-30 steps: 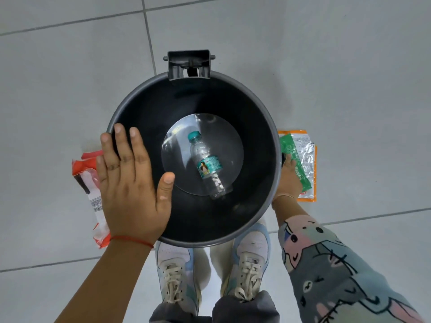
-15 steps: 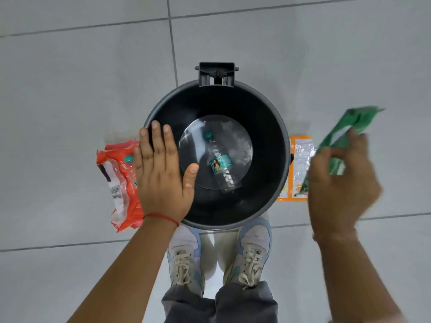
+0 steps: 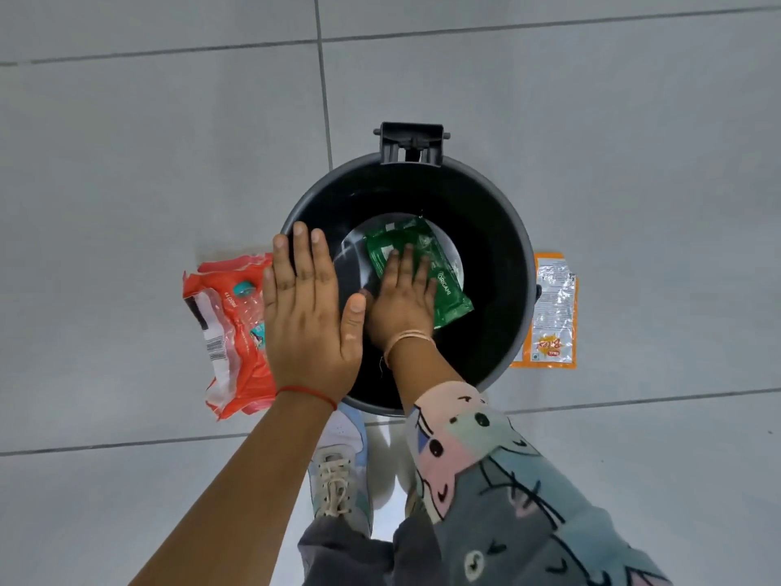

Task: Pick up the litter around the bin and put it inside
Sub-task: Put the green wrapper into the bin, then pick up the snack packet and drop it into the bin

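Observation:
The round black bin (image 3: 505, 247) stands on the tiled floor in front of my feet. A green packet (image 3: 448, 285) lies at its bottom and hides the water bottle seen there earlier. My right hand (image 3: 401, 298) reaches down into the bin and lies flat on the packet, with fingers and thumb spread apart. Flat on the bin's left rim rests my left hand (image 3: 308, 315), palm down, holding nothing. A crumpled red-orange wrapper (image 3: 230, 327) lies on the floor left of the bin, partly under my left hand. An orange and silver sachet (image 3: 551, 310) lies flat to the bin's right.
The bin's hinge bracket (image 3: 412, 143) sticks out at its far side. My two shoes (image 3: 340, 471) stand right against the bin's near side. Grey floor tiles (image 3: 169, 141) with thin grout lines surround everything.
My right hand lifted the green packet off the sachet on the right, carried it over the rim, and now lies on it at the bin's bottom. The left hand stayed on the rim.

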